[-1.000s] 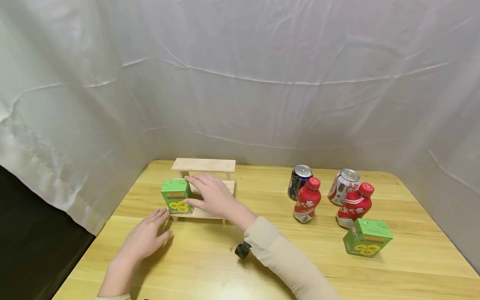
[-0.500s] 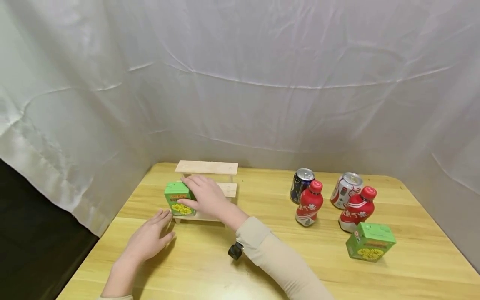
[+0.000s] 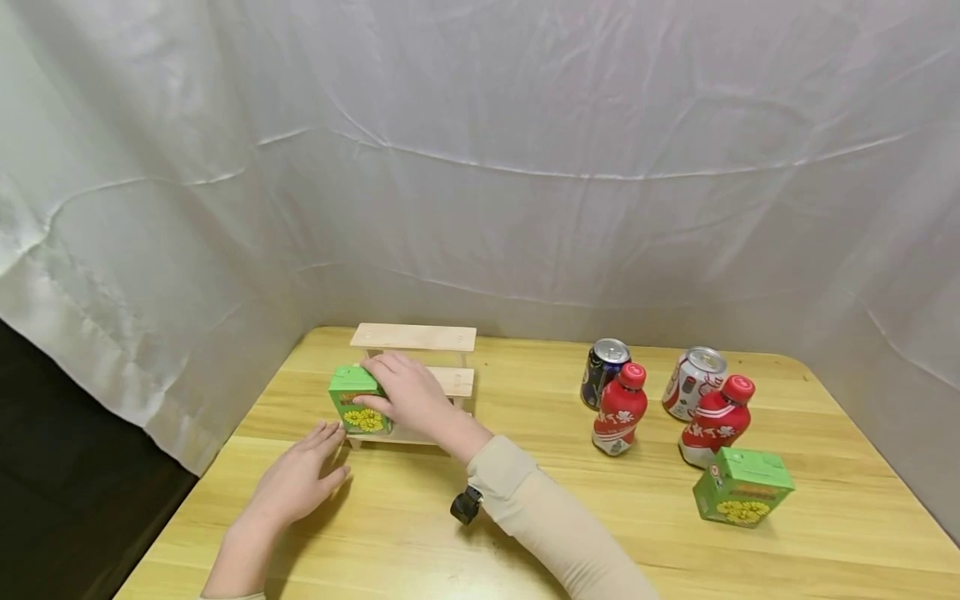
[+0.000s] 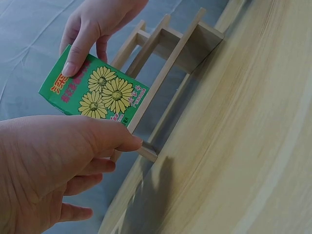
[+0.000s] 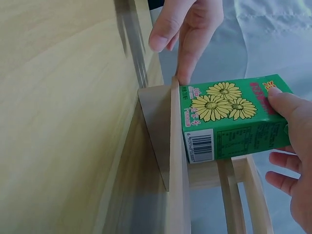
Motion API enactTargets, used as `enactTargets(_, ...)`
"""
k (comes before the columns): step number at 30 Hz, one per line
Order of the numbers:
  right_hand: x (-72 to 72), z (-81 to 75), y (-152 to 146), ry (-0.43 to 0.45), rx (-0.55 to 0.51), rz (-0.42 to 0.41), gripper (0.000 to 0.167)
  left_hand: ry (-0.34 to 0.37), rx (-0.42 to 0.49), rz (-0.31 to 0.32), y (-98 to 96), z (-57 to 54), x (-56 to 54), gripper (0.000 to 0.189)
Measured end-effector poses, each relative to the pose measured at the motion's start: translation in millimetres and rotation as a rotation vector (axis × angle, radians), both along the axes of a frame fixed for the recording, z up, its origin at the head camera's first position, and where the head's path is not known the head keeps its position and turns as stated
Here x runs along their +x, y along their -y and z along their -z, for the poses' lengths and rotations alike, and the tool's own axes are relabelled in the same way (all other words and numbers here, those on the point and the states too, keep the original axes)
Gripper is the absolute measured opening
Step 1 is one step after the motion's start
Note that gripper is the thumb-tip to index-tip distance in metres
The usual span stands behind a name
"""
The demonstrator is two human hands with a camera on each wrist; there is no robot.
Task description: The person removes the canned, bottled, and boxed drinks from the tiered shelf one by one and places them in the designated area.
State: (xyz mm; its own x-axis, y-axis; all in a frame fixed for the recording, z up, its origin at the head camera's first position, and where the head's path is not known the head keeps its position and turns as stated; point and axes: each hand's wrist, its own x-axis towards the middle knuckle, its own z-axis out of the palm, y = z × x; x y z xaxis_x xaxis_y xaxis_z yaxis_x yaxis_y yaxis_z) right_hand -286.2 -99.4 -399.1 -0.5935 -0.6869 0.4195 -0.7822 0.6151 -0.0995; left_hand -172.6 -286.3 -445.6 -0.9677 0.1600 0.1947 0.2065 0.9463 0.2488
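Observation:
A green drink carton [image 3: 352,380] with yellow flowers stands upright at the left end of the lowest step of a small wooden tiered stand [image 3: 412,337]. My right hand [image 3: 411,398] grips the carton near its top; in the right wrist view, the thumb lies on its flowered front. Beside the stand's left end is my left hand [image 3: 292,482], its fingers stretched out. The right wrist view has a left fingertip touching the step's end, close to the carton's base [image 5: 195,105]. Both upper steps hold nothing.
On the right of the wooden table [image 3: 525,525] stand a dark can [image 3: 600,375], a white and red can [image 3: 686,387], two red bottles [image 3: 620,412] [image 3: 712,429] and a second green carton [image 3: 742,492]. A pale curtain hangs behind.
The right hand and the carton have shifted only slightly on the lowest step. The left hand stays by the stand's end. The whole view has tilted a little.

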Motion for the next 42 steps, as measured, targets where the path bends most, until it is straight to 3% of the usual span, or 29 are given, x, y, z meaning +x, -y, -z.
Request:
enactTargets(11,5.8,0.9,1.2,-0.018,-0.045,-0.017,0.056,0.015,0.006,0.003,-1.2,-2.6,2.0,0.057)
enactTargets(23,13.6,-3.0,-2.4,-0.083,-0.026,-0.016,0.053,0.003,0.01,0.012,-0.2,-2.1,1.1,0.059)
enactTargets(34,20.3,-12.7,-16.8,-0.052,-0.053,-0.006,0.054,0.008,0.006,0.01,1.9,-0.4,1.0,0.06)
enactTargets(42,24.1,-15.2,-33.4,-0.122,-0.075,-0.033,0.052,0.007,0.009,0.011,0.6,-0.6,0.8,0.058)
